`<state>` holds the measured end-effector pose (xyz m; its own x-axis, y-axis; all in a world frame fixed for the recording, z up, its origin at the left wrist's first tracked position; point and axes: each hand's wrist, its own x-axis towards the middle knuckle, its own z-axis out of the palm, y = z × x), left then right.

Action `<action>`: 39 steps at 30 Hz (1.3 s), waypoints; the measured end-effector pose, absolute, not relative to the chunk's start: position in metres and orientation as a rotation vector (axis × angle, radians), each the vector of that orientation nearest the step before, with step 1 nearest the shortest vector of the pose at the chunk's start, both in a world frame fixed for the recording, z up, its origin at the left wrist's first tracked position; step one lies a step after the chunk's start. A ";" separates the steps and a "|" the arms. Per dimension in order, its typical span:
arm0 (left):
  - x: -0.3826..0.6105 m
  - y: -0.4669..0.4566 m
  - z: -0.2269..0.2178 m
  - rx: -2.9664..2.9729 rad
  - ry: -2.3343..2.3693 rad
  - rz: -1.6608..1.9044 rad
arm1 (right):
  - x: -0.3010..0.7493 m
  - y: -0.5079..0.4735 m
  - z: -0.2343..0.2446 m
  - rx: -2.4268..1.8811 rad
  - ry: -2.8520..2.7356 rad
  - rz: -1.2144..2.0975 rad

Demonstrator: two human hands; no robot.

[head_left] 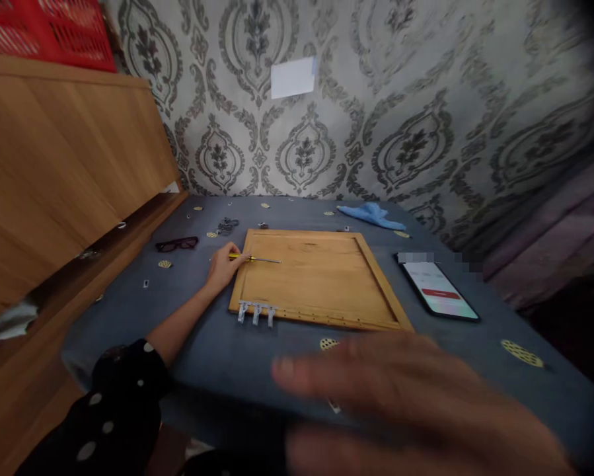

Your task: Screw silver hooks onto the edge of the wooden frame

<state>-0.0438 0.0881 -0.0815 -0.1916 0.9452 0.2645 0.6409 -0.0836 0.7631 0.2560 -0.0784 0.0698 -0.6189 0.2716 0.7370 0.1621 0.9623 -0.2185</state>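
Right hand (415, 403) nearest, blurred, fingers spread flat, held nothing. Metal hooks (256, 313) sat at near left edge of wooden board (321, 284). Left hand (223, 266) gripped screwdriver (257, 258), shaft lay across board's left side. Phone (440, 291) right. Glasses (176, 244) far left, blue cloth (371, 215) farthest.

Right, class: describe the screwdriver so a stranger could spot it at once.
Find the wooden board on the blue table. At its left edge the left hand holds a thin screwdriver. Only it has a yellow handle; the fittings nearby are plain silver.
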 end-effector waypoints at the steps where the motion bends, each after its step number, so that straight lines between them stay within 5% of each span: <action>1: -0.043 0.088 -0.082 1.734 1.853 1.144 | 0.252 -0.070 0.061 -0.300 -2.286 0.172; 13: -0.043 0.089 -0.090 1.855 1.913 1.078 | 0.228 0.055 -0.059 -0.814 -2.218 0.322; 24: -0.123 0.156 -0.067 1.883 2.185 1.151 | 0.241 0.075 -0.076 -0.840 -2.197 0.407; 39: -0.138 0.177 -0.075 2.133 2.297 0.785 | 0.240 0.076 -0.072 -0.840 -2.236 0.438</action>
